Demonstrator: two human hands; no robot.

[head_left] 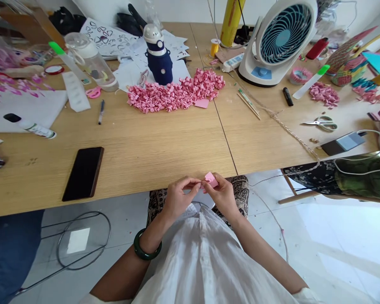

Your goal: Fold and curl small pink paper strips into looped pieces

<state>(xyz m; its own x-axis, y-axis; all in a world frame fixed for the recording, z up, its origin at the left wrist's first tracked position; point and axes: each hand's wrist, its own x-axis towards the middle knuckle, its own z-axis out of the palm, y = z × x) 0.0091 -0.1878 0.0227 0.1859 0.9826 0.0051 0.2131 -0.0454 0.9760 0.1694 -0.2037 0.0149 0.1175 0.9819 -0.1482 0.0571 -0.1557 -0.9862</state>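
Just off the table's front edge, above my lap, both hands meet at a small piece of pink paper (211, 179). My right hand (222, 195) pinches it between thumb and fingers, and part of the paper looks folded. My left hand (181, 193) has its thumb and fingertips pressed together at the paper's left edge; a sliver of pink shows there. Across the table lies a long heap of folded pink paper pieces (174, 93), with a flat pink square (202, 103) at its front.
A dark phone (83, 174) lies left of my hands. A navy bottle (160, 59) stands behind the heap, and a white fan (277, 42) is at the back right. Scissors (321, 123) and a power bank (343, 143) lie right. A cord (291, 133) runs over the front edge.
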